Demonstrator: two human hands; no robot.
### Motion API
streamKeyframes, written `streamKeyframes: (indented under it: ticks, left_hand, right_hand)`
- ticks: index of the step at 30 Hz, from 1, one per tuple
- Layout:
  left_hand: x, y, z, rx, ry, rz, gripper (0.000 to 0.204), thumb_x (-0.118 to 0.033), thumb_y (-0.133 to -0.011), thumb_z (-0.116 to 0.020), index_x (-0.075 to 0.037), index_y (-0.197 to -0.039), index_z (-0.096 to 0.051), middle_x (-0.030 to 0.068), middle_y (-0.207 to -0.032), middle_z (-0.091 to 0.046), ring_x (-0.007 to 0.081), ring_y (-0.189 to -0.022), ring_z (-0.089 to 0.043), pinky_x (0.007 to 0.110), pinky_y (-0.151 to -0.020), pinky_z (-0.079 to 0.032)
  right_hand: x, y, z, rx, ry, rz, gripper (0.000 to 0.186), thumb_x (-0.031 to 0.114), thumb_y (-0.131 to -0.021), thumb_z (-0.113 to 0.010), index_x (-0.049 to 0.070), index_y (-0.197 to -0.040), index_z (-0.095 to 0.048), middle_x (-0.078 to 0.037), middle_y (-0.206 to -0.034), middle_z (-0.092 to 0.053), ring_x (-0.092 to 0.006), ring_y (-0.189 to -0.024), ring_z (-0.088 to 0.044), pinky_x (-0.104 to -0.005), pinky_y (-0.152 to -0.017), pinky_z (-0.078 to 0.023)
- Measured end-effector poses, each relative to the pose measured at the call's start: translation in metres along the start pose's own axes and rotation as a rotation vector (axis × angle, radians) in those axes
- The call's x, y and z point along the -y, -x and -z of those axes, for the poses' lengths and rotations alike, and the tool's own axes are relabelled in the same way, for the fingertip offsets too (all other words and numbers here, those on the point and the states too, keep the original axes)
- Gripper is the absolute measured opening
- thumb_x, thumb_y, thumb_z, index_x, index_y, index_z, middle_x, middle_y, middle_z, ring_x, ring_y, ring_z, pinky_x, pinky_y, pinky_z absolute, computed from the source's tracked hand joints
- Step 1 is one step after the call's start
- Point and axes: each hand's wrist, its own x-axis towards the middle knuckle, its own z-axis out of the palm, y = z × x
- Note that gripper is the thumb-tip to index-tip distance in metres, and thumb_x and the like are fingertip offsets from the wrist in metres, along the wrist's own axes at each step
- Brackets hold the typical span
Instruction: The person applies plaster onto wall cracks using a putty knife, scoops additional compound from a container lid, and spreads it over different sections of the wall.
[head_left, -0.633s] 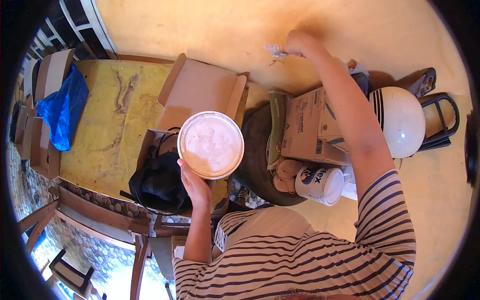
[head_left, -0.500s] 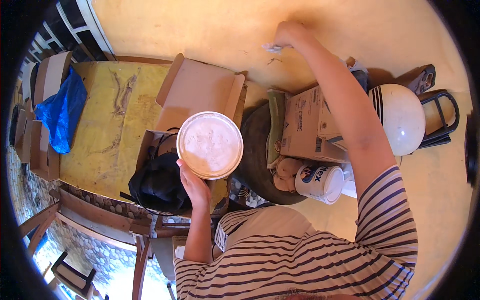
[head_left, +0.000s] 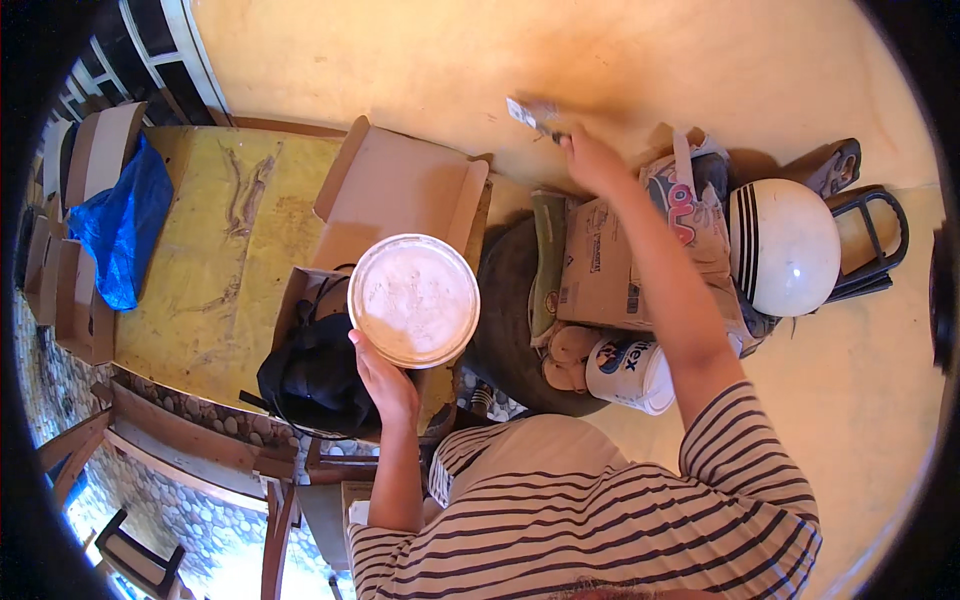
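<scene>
Head view: my left hand (head_left: 385, 380) grips the near rim of a round white tub (head_left: 414, 300) from below, fingers clenched on its edge, so the tub stands just above the hand with its pale, smeared inside facing up toward the camera. My right hand (head_left: 592, 160) is stretched forward and closed around the handle of a small scraper (head_left: 527, 113), whose blade tip lies against the yellow wall (head_left: 640, 60), above and left of the knuckles. The tub and the scraper are well apart, one in each hand. Behind the tub, an open brown cardboard box (head_left: 400, 195) with raised flaps rests on a worn yellow tabletop (head_left: 200, 270); a black bag (head_left: 315, 375) lies just left of my left hand. Under my right forearm sits a tan paper sack (head_left: 600, 265) with dark print, a white bag with pink and blue lettering (head_left: 675, 205) beside it, and a white bucket with a blue label (head_left: 628, 370) nearer my body. A white helmet with black stripes (head_left: 785, 245) lies to the right. A blue plastic sheet (head_left: 120, 225) hangs over cartons at far left.
</scene>
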Motion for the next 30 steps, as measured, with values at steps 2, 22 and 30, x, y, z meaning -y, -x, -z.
streamKeyframes:
  ticks: [2,22,30]
  left_hand:
    - [-0.001,-0.001,-0.002,0.007,0.008,0.013,0.069,-0.052,-0.103,-0.038,0.006,-0.139,-0.041,0.0170,-0.137,-0.052,0.0250,-0.125,-0.053,0.035,-0.105,-0.042]
    - [0.008,0.002,-0.031,0.108,-0.085,0.061,0.066,-0.049,-0.104,-0.038,0.006,-0.139,-0.042,0.0163,-0.137,-0.052,0.0243,-0.125,-0.053,0.035,-0.106,-0.041]
    - [0.013,0.002,-0.031,0.096,-0.123,0.073,0.066,-0.050,-0.104,-0.038,0.006,-0.139,-0.042,0.0162,-0.137,-0.052,0.0247,-0.125,-0.053,0.035,-0.105,-0.041]
  right_hand:
    - [-0.032,0.017,-0.044,-0.079,-0.194,-0.048,0.033,0.036,-0.099,-0.049,0.007,-0.114,-0.054,-0.021,-0.100,-0.068,-0.0425,-0.092,-0.064,-0.0502,-0.080,-0.048]
    - [-0.046,0.029,-0.077,-0.349,-0.508,-0.333,0.036,0.041,-0.095,-0.058,0.008,-0.107,-0.064,-0.018,-0.089,-0.070,-0.0356,-0.084,-0.067,-0.0425,-0.075,-0.051]
    - [-0.037,0.036,-0.082,-0.366,-0.604,-0.301,0.033,0.039,-0.095,-0.057,0.008,-0.104,-0.063,-0.018,-0.087,-0.070,-0.0399,-0.085,-0.067,-0.0465,-0.076,-0.051]
